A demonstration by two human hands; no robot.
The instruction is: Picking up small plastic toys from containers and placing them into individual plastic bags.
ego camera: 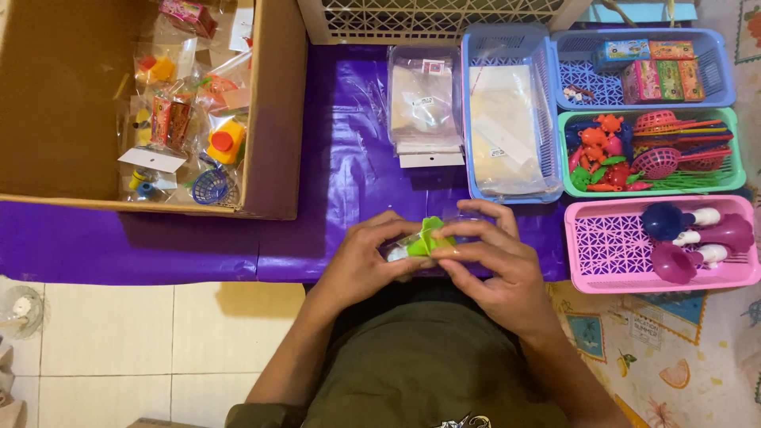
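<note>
My left hand and my right hand meet over the near edge of a purple-covered table. Between them they hold a small green plastic toy with a white end, inside a clear plastic bag. Fingers of both hands pinch around it. A stack of empty clear bags lies just beyond on the table. Much of the toy is hidden by my fingers.
A cardboard box at left holds several bagged toys. At right stand a blue basket of clear bags, a blue basket of small boxes, a green basket of red and pink toys and a pink basket of toy trumpets.
</note>
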